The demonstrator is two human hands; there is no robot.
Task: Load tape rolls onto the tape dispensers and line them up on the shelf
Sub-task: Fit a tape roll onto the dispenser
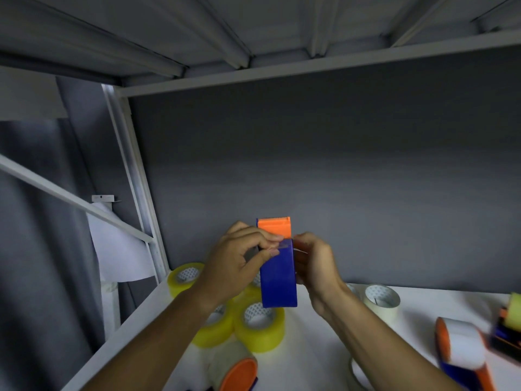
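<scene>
both hands, left hand (235, 266) and right hand (315, 263), pinch-hold dispenser (277, 275) above shelf (310, 348); best pull tape end straight over the blade.

Both hands (277, 261) raised, fingers pinched.

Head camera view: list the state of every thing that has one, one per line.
Blue and orange plastic tape dispenser: lifted, held by both hands.
Left hand: pinching tape at the dispenser's top.
Right hand: gripping its side.
Yellow tape rolls: loose on the white shelf.
White-taped dispenser: loaded, lying down.
</scene>
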